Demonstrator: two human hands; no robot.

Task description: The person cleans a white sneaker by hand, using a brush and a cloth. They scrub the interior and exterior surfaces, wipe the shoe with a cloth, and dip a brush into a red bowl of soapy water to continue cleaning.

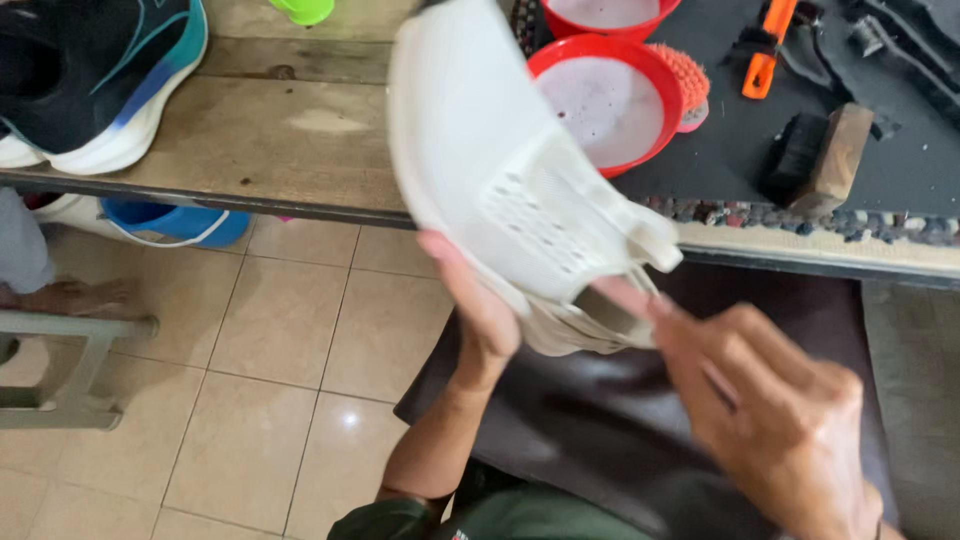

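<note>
1. Wooden bench [270,140] spans the upper frame; a black mat [900,170] covers its right part.
2. Beige tiled floor [280,330] below the bench; a dark cloth [600,410] lies across the person's lap.
3. White shoe [490,150], held up in front of the bench edge, sole side toward the camera, toe up, heel end down by the hands. Image is motion-blurred here.
4. Black and teal shoe [90,80] rests on the bench at far left, well apart from the white shoe.
5. Right hand [780,420] at lower right; fingers [640,300] reach into the white shoe's opening and touch its edge. Grip partly blurred.
6. Left hand [480,310] supports the white shoe from beneath at the heel end, fingers closed along its side.
7. Two red bowls [610,100] on the bench behind the shoe, the nearer one holding pale liquid.
8. Blue tub [175,220] under the bench at left.
9. Wood-backed brush [820,155] on the mat at right.
10. Orange-handled tool [768,45] on the mat near the top edge.
11. Pink brush [688,85] just beside the nearer bowl.
</note>
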